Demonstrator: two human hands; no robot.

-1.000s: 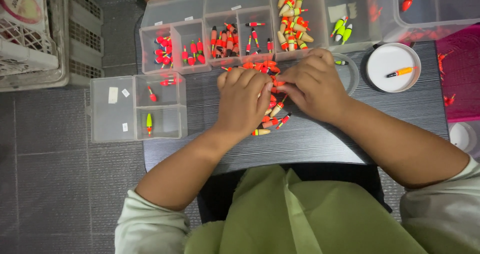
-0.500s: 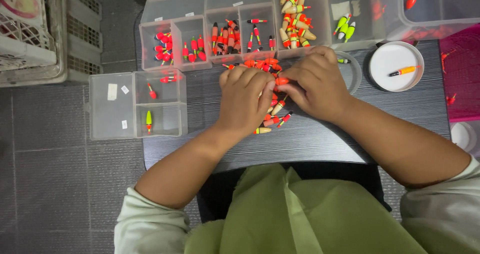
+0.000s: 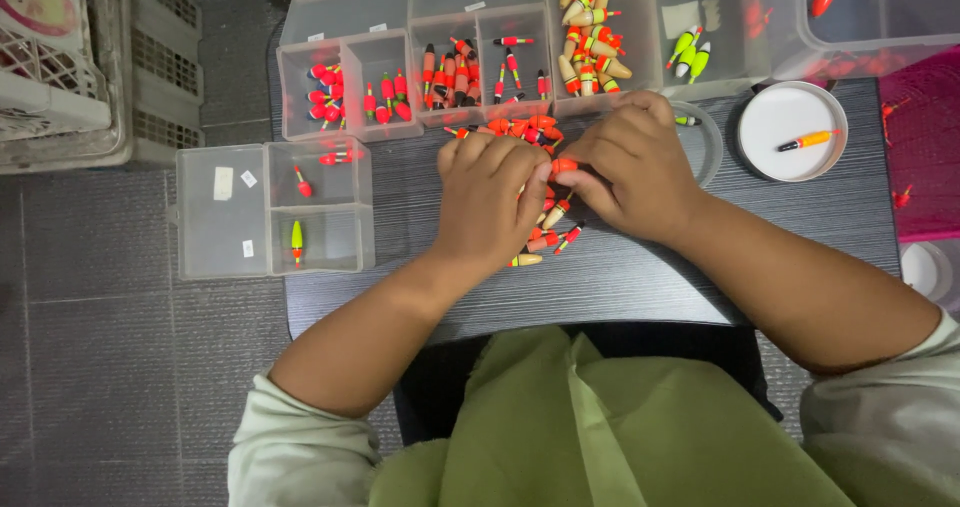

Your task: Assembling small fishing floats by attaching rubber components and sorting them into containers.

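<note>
Orange float (image 3: 563, 165) now pinched between left hand (image 3: 487, 199) and right hand (image 3: 632, 170), lifted off the pile (image 3: 540, 229)

- I see the loose fishing floats (image 3: 545, 237) between my hands as neon orange-red, several with tan bodies and black tips.
- The float (image 3: 563, 165) at my fingertips is plain orange-red.
- The table (image 3: 620, 277) is black with a fine horizontal line pattern.
- The compartment boxes (image 3: 345, 12) are clear, frosted plastic.
- The small box (image 3: 220, 227) holds one yellow-green float (image 3: 296, 239) and one red float (image 3: 301, 180).
- The round lid (image 3: 790, 117) is white; the float (image 3: 806, 140) on it is orange with a black end.
- My sleeves (image 3: 300, 447) are pale green; the cloth (image 3: 580, 427) on my lap is olive green.
- The floor tiles (image 3: 120, 367) are dark grey.
- The crate (image 3: 90, 77) is off-white.
</note>
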